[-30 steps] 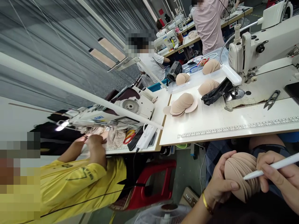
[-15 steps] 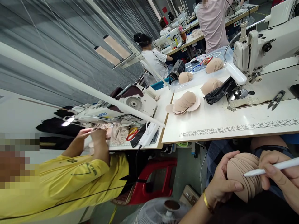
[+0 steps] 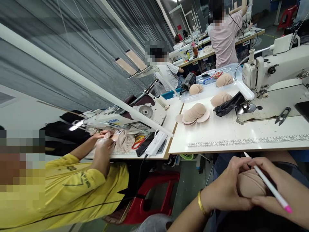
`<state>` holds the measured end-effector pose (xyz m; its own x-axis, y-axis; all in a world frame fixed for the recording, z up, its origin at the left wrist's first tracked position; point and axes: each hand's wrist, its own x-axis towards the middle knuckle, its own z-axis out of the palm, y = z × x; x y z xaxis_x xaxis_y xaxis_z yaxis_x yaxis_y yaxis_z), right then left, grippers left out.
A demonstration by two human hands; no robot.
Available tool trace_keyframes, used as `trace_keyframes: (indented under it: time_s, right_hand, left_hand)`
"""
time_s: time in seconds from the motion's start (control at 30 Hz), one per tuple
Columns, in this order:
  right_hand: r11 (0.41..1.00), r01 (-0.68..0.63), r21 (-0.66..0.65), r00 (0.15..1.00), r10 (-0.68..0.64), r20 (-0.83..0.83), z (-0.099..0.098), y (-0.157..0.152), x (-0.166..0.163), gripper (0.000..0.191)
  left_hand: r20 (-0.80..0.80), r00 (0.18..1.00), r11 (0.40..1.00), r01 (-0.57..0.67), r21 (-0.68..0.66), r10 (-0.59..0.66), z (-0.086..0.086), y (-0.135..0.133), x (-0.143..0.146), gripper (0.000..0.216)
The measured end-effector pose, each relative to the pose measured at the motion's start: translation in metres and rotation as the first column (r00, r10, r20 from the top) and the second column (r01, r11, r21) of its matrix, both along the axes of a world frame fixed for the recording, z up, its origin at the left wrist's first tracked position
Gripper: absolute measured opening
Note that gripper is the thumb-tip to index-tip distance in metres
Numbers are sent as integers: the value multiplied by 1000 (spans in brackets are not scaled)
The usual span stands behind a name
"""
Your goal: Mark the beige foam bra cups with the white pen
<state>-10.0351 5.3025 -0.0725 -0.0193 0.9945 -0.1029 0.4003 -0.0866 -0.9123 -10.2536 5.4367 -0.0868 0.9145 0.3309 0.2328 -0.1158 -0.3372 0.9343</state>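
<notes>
Above my lap I have a stack of beige bra pads (image 3: 251, 184) between both hands. My left hand (image 3: 228, 188), with a gold bracelet at the wrist, is wrapped round the stack's left side, thumb below and fingers above. On the other side, my right hand (image 3: 276, 190) presses its thumb and fingers against the pads. A white pen (image 3: 270, 185) with a pink end lies in that same hand, its tip pointing up toward the table edge. Parts of the pads are hidden behind the fingers.
More pad stacks (image 3: 195, 114) lie on the white table (image 3: 224, 135), near a black plastic bag (image 3: 229, 104). Behind the printed ruler stand a sewing machine (image 3: 270, 71) and thread snips (image 3: 283, 116). A co-worker in a yellow shirt (image 3: 84, 187) sews at left.
My right hand has turned the pen so its tip points up, away from the pads. Both hands have closed in round the stack. The view has shifted slightly.
</notes>
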Motion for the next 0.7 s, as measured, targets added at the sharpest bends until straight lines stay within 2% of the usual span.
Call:
trace_keyframes:
  time_s: [0.07, 0.1, 0.13, 0.17, 0.2, 0.23, 0.3, 0.37, 0.43, 0.53, 0.6, 0.7]
  right_hand:
    - [1000, 9, 30, 1000, -9, 14, 2, 8, -7, 59]
    - [996, 68, 61, 998, -69, 5, 1, 11, -9, 55]
    - [985, 143, 92, 990, -142, -17, -2, 12, -9, 52]
    - [966, 229, 123, 973, -223, -59, -7, 13, -8, 49]
    - [937, 313, 156, 947, -296, -123, -13, 13, -6, 49]
    - [908, 376, 185, 919, -340, -200, -22, 13, -5, 51]
    - [854, 465, 233, 855, -365, -369, -39, 12, -8, 55]
    - [822, 502, 268, 827, -365, -428, -54, 12, -18, 56]
    - [816, 466, 342, 871, -353, -343, -63, 10, -30, 58]
    - [832, 333, 445, 943, -302, -141, -62, 4, -38, 65]
    - [837, 298, 459, 952, -296, -78, -56, -1, -34, 64]
    - [808, 338, 483, 930, -366, -38, -51, -7, -19, 51]
  left_hand:
    - [15, 1000, 994, -11, 106, 9, 9, 4, 3, 111]
    - [27, 997, 993, -79, 83, 77, 10, 3, 4, 107]
    - [48, 980, 982, -191, 4, 191, 9, 0, 5, 105]
    - [75, 944, 942, -309, -132, 320, 6, -5, 7, 106]
    - [97, 897, 869, -384, -312, 432, 0, -10, 9, 109]
    - [104, 860, 772, -389, -502, 500, -6, -17, 12, 112]
    - [127, 866, 568, -200, -798, 484, -20, -30, 21, 103]
    - [182, 893, 384, 11, -923, 412, -32, -41, 31, 86]
    - [201, 883, 271, 89, -959, 424, -37, -49, 37, 72]
    - [159, 880, 217, 66, -974, 448, -37, -51, 35, 73]
    - [112, 892, 237, 5, -971, 437, -36, -49, 29, 81]
    - [92, 902, 295, -41, -955, 422, -39, -47, 20, 88]
